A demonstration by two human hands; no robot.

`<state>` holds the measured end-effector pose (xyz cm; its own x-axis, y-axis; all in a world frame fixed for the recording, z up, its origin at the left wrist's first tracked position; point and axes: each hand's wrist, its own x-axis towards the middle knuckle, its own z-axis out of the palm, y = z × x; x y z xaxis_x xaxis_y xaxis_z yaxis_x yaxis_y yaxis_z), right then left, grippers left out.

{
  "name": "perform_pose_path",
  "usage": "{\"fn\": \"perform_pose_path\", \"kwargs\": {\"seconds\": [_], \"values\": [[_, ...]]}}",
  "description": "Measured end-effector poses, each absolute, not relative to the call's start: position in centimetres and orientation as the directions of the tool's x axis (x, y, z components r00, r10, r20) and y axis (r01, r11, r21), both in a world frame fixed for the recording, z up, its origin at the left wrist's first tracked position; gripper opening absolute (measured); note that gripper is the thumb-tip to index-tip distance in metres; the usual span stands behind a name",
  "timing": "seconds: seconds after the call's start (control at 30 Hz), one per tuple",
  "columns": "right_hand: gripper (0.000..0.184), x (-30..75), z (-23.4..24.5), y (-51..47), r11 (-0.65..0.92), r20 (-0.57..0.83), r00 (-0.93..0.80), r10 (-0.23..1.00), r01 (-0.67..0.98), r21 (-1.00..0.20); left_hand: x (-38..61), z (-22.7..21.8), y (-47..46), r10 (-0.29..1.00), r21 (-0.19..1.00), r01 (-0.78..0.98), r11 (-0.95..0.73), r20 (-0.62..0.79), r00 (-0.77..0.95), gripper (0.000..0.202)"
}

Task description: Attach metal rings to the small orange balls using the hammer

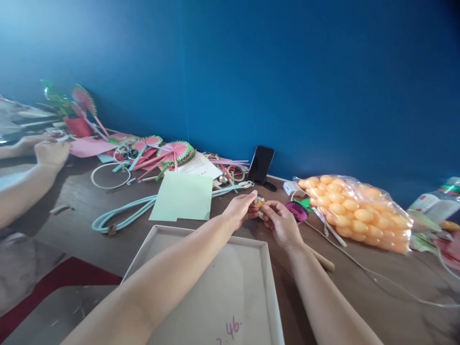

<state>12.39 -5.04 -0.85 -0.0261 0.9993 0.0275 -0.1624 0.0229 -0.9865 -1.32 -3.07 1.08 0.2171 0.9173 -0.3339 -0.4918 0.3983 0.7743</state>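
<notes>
Just past the far edge of a shallow white box lid (266, 268), my two hands meet over the table. My left hand (241, 210) is closed, thumb and fingers pinching a small round shiny thing (258, 200), silver and gold in colour. Close against its lower right side, my right hand (282, 221) pinches with thumb and forefinger; what lies between those fingertips is too small to make out. A pale green paper sheet (185, 196) lies left of my hands, over a looped light-blue cord (122, 211). Right of my right hand is a purple piece with green leaves (297, 210).
A black phone (261, 164) leans on the blue wall. To the right lie a bag of orange balls (355, 211), a white cable (381, 278) and a wooden stick (321, 258). Paper watermelon fans (176, 153) are piled left. Another person's hands (52, 151) work at far left.
</notes>
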Motion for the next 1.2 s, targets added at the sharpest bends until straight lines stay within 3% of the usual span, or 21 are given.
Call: {"fn": "perform_pose_path", "kwargs": {"seconds": [1.2], "values": [[0.029,12.22,-0.54,-5.25,0.013,0.014,-0.01,1.0,-0.138,-0.99,-1.24,1.49,-3.39,0.934,0.829,-0.431,0.357,-0.312,0.173,0.029]]}}
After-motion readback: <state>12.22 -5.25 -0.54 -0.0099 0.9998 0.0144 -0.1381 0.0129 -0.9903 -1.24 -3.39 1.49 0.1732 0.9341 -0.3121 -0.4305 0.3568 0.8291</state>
